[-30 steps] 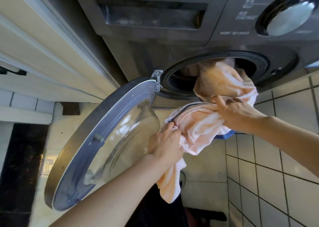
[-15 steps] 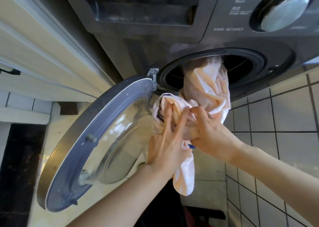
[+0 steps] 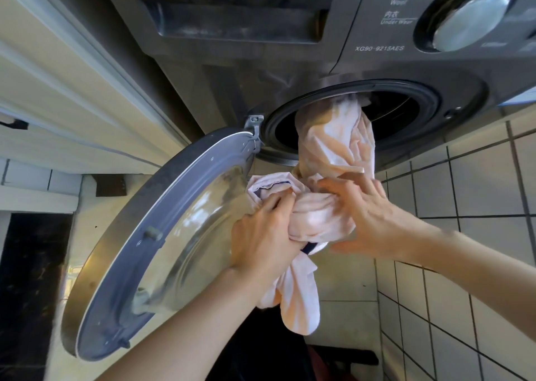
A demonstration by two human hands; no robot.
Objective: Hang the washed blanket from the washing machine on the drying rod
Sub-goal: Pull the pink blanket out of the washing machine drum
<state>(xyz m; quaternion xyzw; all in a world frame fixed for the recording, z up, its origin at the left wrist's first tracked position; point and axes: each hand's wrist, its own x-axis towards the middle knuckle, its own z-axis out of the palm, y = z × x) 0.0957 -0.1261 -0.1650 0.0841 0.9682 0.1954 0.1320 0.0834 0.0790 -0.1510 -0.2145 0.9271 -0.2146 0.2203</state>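
Left hand (image 3: 262, 233) and right hand (image 3: 365, 215) both clench blanket (image 3: 333, 146), bunched to pull free from drum (image 3: 406, 111).

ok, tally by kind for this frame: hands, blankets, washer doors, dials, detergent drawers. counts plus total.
hands: 2, left hand and right hand, both holding the blanket
blanket: 1, pink, part inside the drum
door: 1, open
dial: 1
drawer: 1
total: 6

One blanket (image 3: 333, 148), one washing machine (image 3: 220, 90), two hands (image 3: 261, 235) (image 3: 368, 218).
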